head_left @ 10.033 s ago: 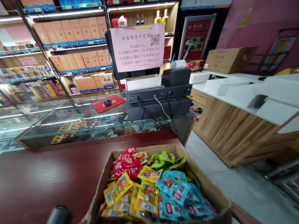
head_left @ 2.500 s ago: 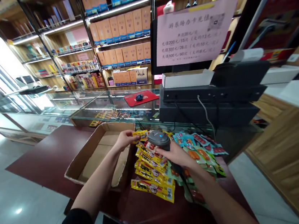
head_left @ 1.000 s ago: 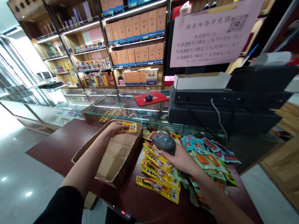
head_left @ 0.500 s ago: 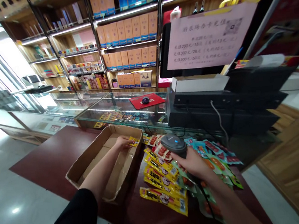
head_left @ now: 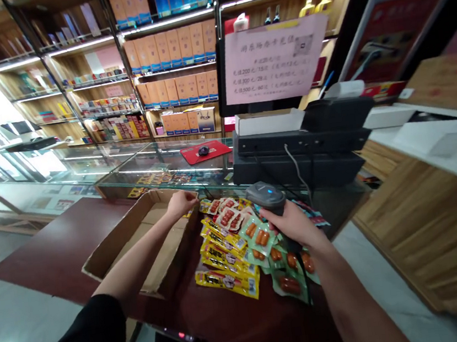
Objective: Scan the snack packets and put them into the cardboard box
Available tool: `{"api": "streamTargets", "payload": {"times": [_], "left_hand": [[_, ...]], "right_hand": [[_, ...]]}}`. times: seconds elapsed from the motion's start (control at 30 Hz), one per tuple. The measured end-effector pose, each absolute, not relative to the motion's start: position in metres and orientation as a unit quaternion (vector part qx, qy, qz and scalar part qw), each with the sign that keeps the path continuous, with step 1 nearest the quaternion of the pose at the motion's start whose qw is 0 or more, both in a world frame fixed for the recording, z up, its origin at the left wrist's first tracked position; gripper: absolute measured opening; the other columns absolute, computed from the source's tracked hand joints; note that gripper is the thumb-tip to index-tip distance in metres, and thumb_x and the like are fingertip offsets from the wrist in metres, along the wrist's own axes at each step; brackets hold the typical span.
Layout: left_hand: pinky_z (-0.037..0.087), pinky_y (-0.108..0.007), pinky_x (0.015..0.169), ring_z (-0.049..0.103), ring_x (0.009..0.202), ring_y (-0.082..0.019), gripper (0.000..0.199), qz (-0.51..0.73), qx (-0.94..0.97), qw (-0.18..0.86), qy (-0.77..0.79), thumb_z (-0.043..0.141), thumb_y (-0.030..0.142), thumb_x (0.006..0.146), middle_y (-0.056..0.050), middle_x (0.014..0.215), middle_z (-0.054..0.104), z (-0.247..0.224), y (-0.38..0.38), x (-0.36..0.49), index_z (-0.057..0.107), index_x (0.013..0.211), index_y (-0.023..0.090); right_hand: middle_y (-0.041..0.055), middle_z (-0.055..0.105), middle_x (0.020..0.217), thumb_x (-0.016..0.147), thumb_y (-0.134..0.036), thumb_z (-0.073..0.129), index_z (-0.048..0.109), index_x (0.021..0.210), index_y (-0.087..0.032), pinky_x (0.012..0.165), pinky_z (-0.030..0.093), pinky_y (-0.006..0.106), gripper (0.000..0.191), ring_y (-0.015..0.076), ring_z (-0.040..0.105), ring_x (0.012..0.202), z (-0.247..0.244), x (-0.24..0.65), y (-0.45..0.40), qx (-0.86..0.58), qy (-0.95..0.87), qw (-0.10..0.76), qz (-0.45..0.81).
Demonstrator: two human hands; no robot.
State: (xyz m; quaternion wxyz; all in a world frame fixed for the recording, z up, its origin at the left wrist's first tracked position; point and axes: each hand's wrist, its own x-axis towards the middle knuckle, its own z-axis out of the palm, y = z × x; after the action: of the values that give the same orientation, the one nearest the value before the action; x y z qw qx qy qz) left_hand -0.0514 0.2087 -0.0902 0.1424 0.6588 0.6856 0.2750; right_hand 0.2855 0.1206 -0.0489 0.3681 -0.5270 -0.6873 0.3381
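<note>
My right hand (head_left: 293,221) is wrapped round the handle of a dark grey barcode scanner (head_left: 265,197), which it holds above the snack packets. A small blue light glows on the scanner's top. My left hand (head_left: 181,203) is closed at the far right rim of an open cardboard box (head_left: 151,286); its fingertips are partly hidden. Just below that hand, a bit of yellow packet (head_left: 189,213) shows inside the box. Beside the box lie yellow snack packets (head_left: 229,282), clear-fronted sausage packets with red-and-white edges (head_left: 230,218), and green sausage packets (head_left: 288,283).
The goods lie on a dark red table (head_left: 54,242). Behind it runs a glass display counter (head_left: 161,162) with a red mouse pad (head_left: 219,149) on it. A monitor carrying a pink paper notice (head_left: 269,63) stands to the right. Shelves of orange boxes (head_left: 171,47) line the wall.
The view has shifted, so the scene sits further left. My left hand has risen from inside the box to its rim. The scanner stays in my right hand, over the packets.
</note>
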Motion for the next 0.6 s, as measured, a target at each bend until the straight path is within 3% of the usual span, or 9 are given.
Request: {"api": "streamTargets", "payload": {"times": [0.17,0.3,0.4,0.5,0.6], "left_hand": [[0.043,-0.025,0.069,0.064,0.075,-0.022,0.034,0.256,0.723,0.196,0.611,0.079,0.043,0.057,-0.007,0.074,0.07,-0.079,0.193,0.025,0.075,0.082,0.02],[0.044,-0.029,0.073,0.065,0.082,-0.029,0.044,0.169,0.747,0.169,0.62,0.085,0.047,0.043,-0.011,0.075,0.068,-0.097,0.184,0.06,0.072,0.074,0.02],[0.045,-0.03,0.073,0.065,0.083,-0.031,0.051,0.149,0.76,0.155,0.614,0.088,0.04,0.036,-0.011,0.076,0.067,-0.109,0.181,0.066,0.071,0.079,0.018],[0.046,-0.028,0.07,0.064,0.076,-0.026,0.037,0.162,0.753,0.201,0.605,0.083,0.033,0.047,-0.005,0.065,0.064,-0.107,0.183,0.06,0.072,0.078,0.018],[0.048,-0.027,0.065,0.064,0.067,-0.021,0.023,0.229,0.673,0.336,0.618,0.077,0.033,0.059,-0.001,0.06,0.063,-0.093,0.184,0.05,0.072,0.075,0.016]], "right_hand": [[0.0019,0.063,0.052,0.078,-0.046,0.061,0.058,0.077,-0.02,0.042,0.045,0.028,0.026,0.0182,0.058,0.041,-0.041,0.311,0.124,-0.543,-0.686,0.36,0.325],[0.0028,0.066,0.057,0.076,-0.042,0.064,0.059,0.081,-0.019,0.046,0.047,0.027,0.025,0.0179,0.061,0.045,-0.035,0.33,0.124,-0.547,-0.686,0.372,0.303],[0.0026,0.065,0.058,0.077,-0.039,0.062,0.06,0.082,-0.018,0.045,0.046,0.026,0.022,0.017,0.061,0.046,-0.032,0.336,0.122,-0.526,-0.665,0.409,0.336],[0.0009,0.063,0.055,0.079,-0.034,0.059,0.06,0.08,-0.017,0.048,0.048,0.024,0.017,0.0158,0.061,0.048,-0.031,0.331,0.12,-0.493,-0.673,0.429,0.346],[0.0009,0.064,0.056,0.076,-0.03,0.061,0.062,0.08,-0.016,0.051,0.049,0.023,0.015,0.0159,0.063,0.052,-0.035,0.318,0.121,-0.474,-0.691,0.429,0.338]]}}
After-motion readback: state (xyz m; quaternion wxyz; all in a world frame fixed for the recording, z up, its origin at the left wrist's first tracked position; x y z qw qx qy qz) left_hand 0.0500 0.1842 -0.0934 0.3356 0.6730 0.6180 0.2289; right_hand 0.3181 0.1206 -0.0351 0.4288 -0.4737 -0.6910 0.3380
